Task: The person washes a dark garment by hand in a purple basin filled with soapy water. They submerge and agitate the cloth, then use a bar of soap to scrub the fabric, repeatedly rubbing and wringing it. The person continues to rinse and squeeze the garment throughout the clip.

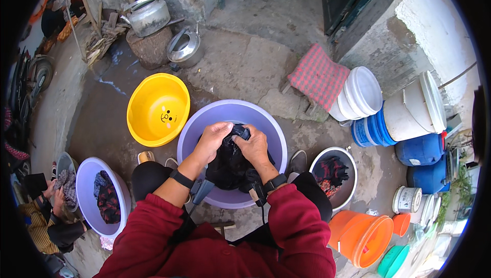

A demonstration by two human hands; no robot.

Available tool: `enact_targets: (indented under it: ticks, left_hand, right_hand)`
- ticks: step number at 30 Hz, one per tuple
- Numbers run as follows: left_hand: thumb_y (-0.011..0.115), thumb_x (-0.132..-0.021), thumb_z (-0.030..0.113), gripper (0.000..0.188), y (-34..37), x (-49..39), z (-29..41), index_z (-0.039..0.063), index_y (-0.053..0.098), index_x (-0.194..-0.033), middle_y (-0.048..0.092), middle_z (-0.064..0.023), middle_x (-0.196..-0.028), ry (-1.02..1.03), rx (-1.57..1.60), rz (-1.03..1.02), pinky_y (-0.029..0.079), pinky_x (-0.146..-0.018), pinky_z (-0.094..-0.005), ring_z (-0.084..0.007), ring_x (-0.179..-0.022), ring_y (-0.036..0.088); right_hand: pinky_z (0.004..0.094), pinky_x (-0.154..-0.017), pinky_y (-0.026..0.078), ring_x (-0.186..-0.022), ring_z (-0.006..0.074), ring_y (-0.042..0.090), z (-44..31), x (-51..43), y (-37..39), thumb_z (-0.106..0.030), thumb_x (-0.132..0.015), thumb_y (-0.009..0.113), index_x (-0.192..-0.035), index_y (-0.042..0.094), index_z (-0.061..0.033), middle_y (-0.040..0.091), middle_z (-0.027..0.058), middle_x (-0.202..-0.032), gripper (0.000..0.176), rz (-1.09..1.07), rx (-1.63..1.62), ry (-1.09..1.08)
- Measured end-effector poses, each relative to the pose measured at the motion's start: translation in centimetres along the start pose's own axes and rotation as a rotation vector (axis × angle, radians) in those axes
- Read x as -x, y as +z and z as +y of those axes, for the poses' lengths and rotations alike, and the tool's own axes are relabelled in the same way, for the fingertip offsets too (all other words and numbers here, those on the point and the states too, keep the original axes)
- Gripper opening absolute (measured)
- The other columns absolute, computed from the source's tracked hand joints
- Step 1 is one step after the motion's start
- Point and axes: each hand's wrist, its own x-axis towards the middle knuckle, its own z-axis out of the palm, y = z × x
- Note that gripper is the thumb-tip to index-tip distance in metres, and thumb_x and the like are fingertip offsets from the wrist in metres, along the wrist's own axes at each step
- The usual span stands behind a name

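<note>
Between my knees stands a large purple plastic basin (pixel 274 139) on the wet concrete. Dark, wet-looking cloth (pixel 226 162) hangs down into it, bunched at the top. My left hand (pixel 211 139) pinches this cloth from the left, thumb and fingers near its upper edge. From the other side my right hand (pixel 251 143) grips the same cloth, its thumb pressed against the folds. Both hands are close together above the basin's middle. The lower part of the cloth lies in the basin, partly hidden by my wrists and the straps with small devices on them.
A yellow basin (pixel 159 105) stands ahead on the left. Clothes lie in a second purple basin (pixel 122 201) at left and a white-rimmed basin (pixel 355 186) at right. Buckets, one orange (pixel 345 232), line the right side. Another person's hands (pixel 53 193) hold cloth at far left.
</note>
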Motion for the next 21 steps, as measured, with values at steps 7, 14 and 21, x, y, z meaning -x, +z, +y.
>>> enact_targets:
  ticks: [7,14,21]
  left_hand:
    - [0.081,-0.071,0.013,0.034,-1.9,0.5,0.3,0.001,0.067,-0.099,0.068,-0.0090,-0.082,-0.010,-0.696,-0.122,0.050,-0.076,-0.0298,-0.0130,-0.076,0.063]
    - [0.074,-0.073,-0.001,0.035,-2.0,0.6,0.6,0.004,0.039,-0.070,0.057,-0.0061,-0.082,0.286,-0.721,-0.053,0.041,-0.066,-0.0278,-0.0133,-0.071,0.049]
    - [0.038,-0.076,-0.017,0.034,-0.4,-0.5,-1.5,0.003,0.047,-0.101,0.060,-0.0168,-0.115,0.132,0.212,0.041,0.043,-0.097,-0.0313,-0.0231,-0.101,0.058]
  right_hand:
    - [0.0226,-0.056,0.041,-0.059,0.0059,0.051,-0.4,-0.6,-3.2,0.005,-0.075,0.070,-0.068,0.061,-0.0042,0.059,-0.0029,-0.065,0.015,0.003,-0.608,0.133]
    - [0.0234,-0.073,0.047,-0.080,0.0097,0.057,-0.6,-2.1,-6.0,0.011,-0.076,0.063,-0.076,0.060,0.0014,0.069,0.0123,-0.097,0.010,0.249,-0.871,0.063]
    - [0.0263,-0.081,0.048,-0.084,0.0136,0.061,-3.2,0.9,-2.4,0.004,-0.078,0.064,-0.083,0.060,-0.0001,0.069,0.0098,-0.091,0.008,0.154,-0.441,-0.125]
